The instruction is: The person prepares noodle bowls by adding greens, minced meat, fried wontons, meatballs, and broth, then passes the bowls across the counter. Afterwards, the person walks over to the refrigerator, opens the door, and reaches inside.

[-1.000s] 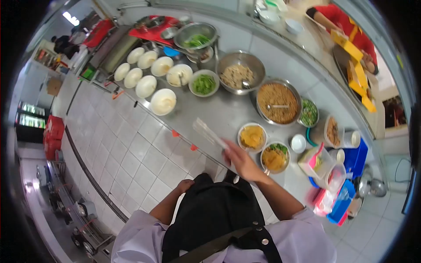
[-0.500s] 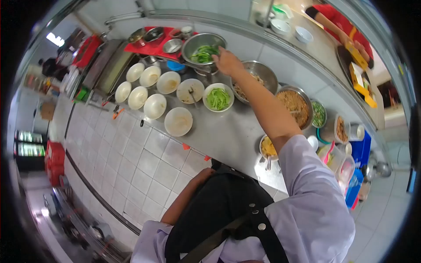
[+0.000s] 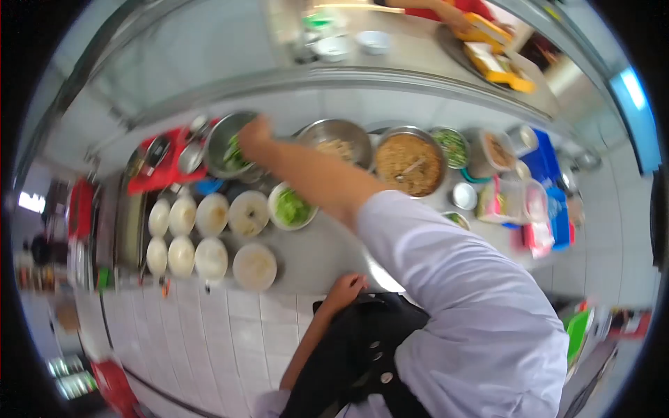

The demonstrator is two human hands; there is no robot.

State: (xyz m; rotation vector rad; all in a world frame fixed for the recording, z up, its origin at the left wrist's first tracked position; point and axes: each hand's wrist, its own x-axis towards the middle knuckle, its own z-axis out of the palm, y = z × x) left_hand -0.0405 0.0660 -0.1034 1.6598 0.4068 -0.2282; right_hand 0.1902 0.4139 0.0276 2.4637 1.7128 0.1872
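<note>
My right hand (image 3: 256, 134) reaches over the right rim of a steel bowl (image 3: 221, 143) of leafy greens (image 3: 235, 153); motion blurs its fingers, and what it may hold cannot be made out. Below this bowl stands a white bowl (image 3: 293, 207) filled with cut greens. Near the counter's front edge, beside the black apron, my left hand (image 3: 346, 288) has its fingers curled; whether anything is in them is hidden. Several white bowls (image 3: 210, 258) form two rows to the left. My right forearm crosses in front of a steel bowl of pale food (image 3: 336, 148).
A large steel bowl of brown food (image 3: 408, 164) and a bowl of chopped greens (image 3: 449, 146) stand to the right, near plastic containers (image 3: 512, 200). Red trays (image 3: 164, 171) lie at the left. Behind the ledge, a person's hands (image 3: 456, 17) are at a yellow box (image 3: 488, 33).
The view has turned, so the counter appears further left and lower. My right hand is still at the greens bowl. My left hand now shows beside the counter edge.
</note>
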